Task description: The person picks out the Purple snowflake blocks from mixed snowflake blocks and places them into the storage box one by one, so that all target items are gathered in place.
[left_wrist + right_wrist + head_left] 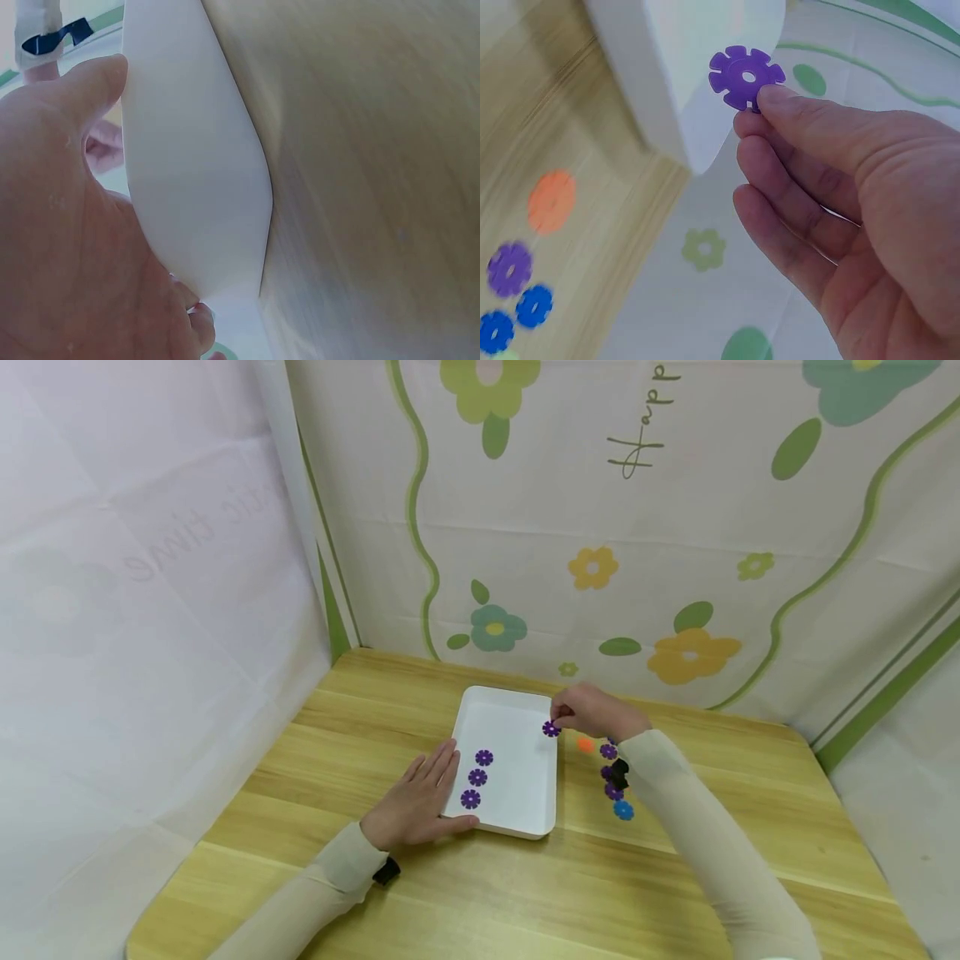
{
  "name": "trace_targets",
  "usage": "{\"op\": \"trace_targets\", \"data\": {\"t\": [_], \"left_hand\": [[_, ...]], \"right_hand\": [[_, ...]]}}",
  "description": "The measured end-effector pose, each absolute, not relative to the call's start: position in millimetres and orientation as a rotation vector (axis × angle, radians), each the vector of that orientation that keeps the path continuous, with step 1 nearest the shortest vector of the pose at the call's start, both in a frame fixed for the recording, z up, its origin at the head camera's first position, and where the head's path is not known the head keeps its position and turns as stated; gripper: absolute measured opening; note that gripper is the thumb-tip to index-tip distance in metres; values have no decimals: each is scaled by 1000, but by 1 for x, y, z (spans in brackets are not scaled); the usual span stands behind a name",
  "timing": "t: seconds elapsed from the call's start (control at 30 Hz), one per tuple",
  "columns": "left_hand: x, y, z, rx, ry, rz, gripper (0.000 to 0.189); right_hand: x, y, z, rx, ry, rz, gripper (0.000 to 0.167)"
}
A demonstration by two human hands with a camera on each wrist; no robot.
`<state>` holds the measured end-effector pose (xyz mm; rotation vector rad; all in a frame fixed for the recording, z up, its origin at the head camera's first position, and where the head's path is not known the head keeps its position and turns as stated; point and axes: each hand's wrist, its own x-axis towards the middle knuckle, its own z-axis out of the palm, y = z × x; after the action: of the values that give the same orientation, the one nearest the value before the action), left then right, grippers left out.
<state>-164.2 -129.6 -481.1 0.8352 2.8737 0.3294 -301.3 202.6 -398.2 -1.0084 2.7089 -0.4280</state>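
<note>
A white tray (513, 727) lies on the wooden table, with three purple notched discs (477, 777) in a row along its left side. My left hand (417, 802) rests at the tray's near left corner, fingers straight along the left side and thumb on the near rim. In the left wrist view that hand (75, 195) lies against the tray's outer wall (191, 172). Between thumb and forefinger, my right hand (592, 710) pinches another purple notched disc (748, 77) by its edge. This disc is over the tray's far right edge.
Right of the tray lie loose discs: an orange one (586, 745), several purple ones (608, 751) and a blue one (623, 810), some partly hidden by the right wrist's black strap (618, 774). A flower-printed cloth (540, 527) hangs behind the table.
</note>
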Motion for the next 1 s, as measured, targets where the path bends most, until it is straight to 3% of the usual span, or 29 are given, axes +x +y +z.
{"op": "trace_targets", "data": {"t": [0.5, 1.0], "left_hand": [[-167, -129, -485, 805, 2895, 283, 112], [-166, -128, -482, 807, 2884, 283, 111]], "right_hand": [[-323, 125, -415, -905, 2669, -498, 11], [-329, 102, -454, -767, 2651, -619, 11]]}}
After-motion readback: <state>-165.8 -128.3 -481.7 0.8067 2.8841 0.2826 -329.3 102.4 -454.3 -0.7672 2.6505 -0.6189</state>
